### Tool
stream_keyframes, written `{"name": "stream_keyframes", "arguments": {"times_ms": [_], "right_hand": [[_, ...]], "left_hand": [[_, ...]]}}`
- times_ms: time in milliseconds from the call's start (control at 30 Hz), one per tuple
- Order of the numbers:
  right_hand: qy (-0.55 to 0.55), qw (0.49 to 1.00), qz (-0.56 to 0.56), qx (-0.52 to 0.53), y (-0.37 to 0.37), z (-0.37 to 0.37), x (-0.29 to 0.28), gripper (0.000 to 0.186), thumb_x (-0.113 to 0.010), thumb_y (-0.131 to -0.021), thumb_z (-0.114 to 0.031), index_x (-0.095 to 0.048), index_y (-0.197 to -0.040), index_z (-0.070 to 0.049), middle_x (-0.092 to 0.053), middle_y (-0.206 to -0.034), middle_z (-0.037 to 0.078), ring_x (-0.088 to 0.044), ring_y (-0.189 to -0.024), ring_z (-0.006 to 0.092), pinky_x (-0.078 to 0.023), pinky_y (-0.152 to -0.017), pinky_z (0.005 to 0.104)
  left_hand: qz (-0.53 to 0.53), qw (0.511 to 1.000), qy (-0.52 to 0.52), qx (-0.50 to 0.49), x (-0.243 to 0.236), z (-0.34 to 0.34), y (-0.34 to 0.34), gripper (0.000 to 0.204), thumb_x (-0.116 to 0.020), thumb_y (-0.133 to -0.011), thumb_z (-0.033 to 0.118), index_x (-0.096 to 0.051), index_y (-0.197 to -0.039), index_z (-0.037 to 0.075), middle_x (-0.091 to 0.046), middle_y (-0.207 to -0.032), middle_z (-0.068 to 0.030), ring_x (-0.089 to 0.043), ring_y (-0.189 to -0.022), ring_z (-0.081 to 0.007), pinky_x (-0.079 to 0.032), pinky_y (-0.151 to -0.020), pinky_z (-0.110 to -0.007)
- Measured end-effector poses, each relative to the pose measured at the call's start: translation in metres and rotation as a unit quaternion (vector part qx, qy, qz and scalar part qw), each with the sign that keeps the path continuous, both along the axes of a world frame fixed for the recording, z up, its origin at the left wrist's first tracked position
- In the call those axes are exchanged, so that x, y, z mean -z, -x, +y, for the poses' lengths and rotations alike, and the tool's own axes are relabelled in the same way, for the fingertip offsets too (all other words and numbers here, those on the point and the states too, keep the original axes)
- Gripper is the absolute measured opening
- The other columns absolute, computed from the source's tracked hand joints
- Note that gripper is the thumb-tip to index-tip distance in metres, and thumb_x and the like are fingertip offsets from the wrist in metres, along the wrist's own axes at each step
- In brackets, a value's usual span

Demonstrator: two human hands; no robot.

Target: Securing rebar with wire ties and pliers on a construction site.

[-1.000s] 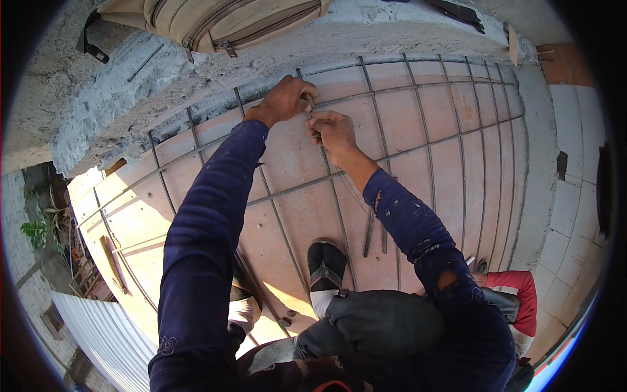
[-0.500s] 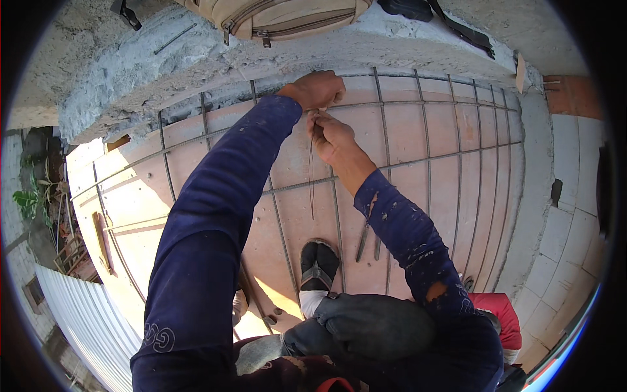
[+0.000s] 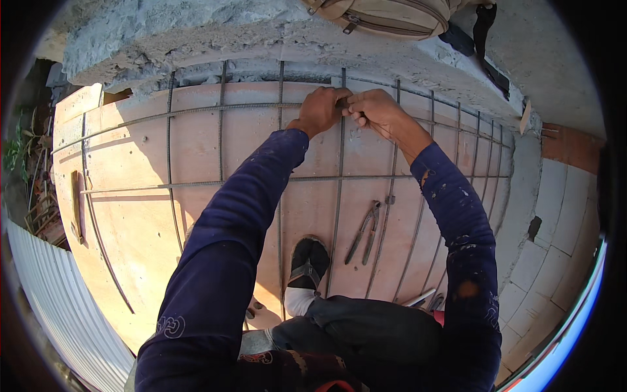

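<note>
My left hand (image 3: 319,110) and my right hand (image 3: 377,111) meet at a crossing in the rebar grid (image 3: 341,153), on the bars nearest the concrete ledge. The fingers of both are bent and closed, with the fingertips almost touching around the bar. A thin tie wire is pinched in the right fingers, though little of it shows now. What the left fingers grip is hidden. Nearer to me, a pair of pincers (image 3: 365,232) lies with its handles apart on the pinkish boards (image 3: 251,157) below the grid.
My foot in a dark sandal (image 3: 308,261) stands between bars. A rough concrete ledge (image 3: 196,39) runs along the far side, with a beige bag (image 3: 385,19) on it. At left lie a wood strip (image 3: 76,206) and corrugated sheeting (image 3: 62,287); a block wall (image 3: 555,215) stands right.
The view has shifted left, so the bag now appears farther right. My hands have come together at a bar crossing. The wire that hung from my right hand barely shows, and the pincers are uncovered.
</note>
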State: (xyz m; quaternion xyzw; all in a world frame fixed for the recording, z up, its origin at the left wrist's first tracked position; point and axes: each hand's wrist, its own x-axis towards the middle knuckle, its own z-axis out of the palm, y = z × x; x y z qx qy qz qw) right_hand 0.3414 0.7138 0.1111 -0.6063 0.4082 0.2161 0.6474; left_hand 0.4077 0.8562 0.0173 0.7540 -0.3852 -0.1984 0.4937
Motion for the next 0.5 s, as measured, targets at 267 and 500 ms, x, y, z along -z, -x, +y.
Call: {"name": "stream_keyframes", "arguments": {"times_ms": [267,500], "right_hand": [[-0.08,0.97,-0.011,0.229,0.072,-0.011,-0.016,0.024,-0.054,-0.103,-0.025,-0.055,-0.105,-0.001,-0.069,-0.095,0.019,-0.071,-0.082,0.0251,-0.061,-0.07,0.0373],[0.342,0.823,0.222,-0.397,0.264,0.096,-0.013,0.066,-0.071,-0.088,-0.034,-0.041,-0.134,0.003,-0.056,-0.121,0.036,-0.064,-0.102,0.049,-0.052,-0.091,0.0516]], "left_hand": [[0.049,0.998,-0.015,0.024,0.006,-0.001,-0.003,0.024,-0.07,-0.081,0.009,-0.071,-0.105,0.009,-0.075,-0.09,-0.0095,-0.072,-0.087,-0.0275,-0.055,-0.082,-0.039],[0.097,0.992,0.024,0.078,0.015,0.008,-0.02,0.03,-0.072,-0.082,0.001,-0.07,-0.112,0.003,-0.076,-0.096,-0.0107,-0.072,-0.092,-0.0238,-0.054,-0.087,-0.034]]}}
